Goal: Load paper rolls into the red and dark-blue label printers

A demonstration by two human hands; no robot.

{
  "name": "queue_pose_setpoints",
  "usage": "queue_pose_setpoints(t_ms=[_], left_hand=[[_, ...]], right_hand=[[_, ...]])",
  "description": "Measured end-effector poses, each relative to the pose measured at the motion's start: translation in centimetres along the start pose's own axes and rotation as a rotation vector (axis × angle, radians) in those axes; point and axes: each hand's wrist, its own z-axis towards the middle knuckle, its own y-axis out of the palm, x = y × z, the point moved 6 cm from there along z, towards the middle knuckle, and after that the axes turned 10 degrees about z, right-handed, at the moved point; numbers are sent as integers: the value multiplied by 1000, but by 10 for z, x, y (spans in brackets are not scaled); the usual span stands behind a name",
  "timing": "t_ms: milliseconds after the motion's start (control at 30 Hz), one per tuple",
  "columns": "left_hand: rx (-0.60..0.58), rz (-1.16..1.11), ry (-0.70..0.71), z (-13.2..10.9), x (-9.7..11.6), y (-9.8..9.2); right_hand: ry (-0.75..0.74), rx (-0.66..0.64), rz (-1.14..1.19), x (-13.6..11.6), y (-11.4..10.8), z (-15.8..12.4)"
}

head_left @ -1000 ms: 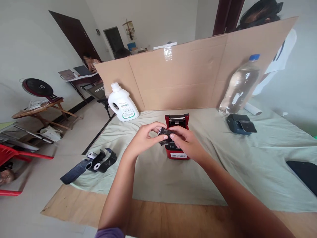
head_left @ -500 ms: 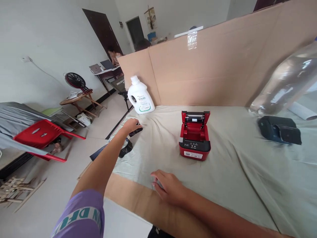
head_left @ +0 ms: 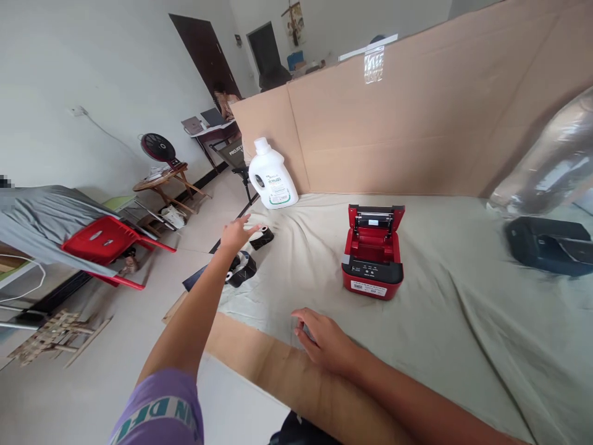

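My left hand (head_left: 238, 235) reaches out to the far left of the table, thumb and fingers apart, holding nothing. Just right of its fingertips a small black roll with a pale hollow core (head_left: 262, 238) lies on the cloth. More black rolls (head_left: 243, 270) sit closer to me, partly hidden behind my left forearm. My right hand (head_left: 322, 337) rests by the table's front edge, loosely curled with a gap between thumb and index finger and nothing in it. Beyond it stands a red and black label printer (head_left: 373, 253), its lid raised and its red inside bare.
A white jug (head_left: 273, 176) leans near the cardboard screen (head_left: 398, 130) at the back. On the right lie a dark device (head_left: 546, 244), blurred, and a clear plastic-wrapped bundle (head_left: 546, 161). A red chair (head_left: 104, 244) stands left on the floor. A person sits at a far desk.
My left hand has let go of the small black roll and its fingers have spread. The roll now lies on the cloth. The view has shifted slightly left; my right hand stays put.
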Motion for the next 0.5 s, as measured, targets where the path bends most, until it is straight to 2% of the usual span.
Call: queue_pose_setpoints(t_ms=[100,200,267,333,400,500], left_hand=[[197,-145,-104,-40,-39,-30],[296,-252,-224,-92,-76,-37],[291,-309,-291,-126,-91,-27],[241,-352,-314,-152,-96,-11],[197,-329,-278,-170,-92,5],[188,-188,-180,-181,-78,20]], right_hand=[[15,0,21,-1,-2,0],[24,7,30,0,-3,2],[19,7,34,2,-2,2],[7,8,32,4,-2,3],[1,8,27,4,-2,2],[2,8,21,1,-3,2]])
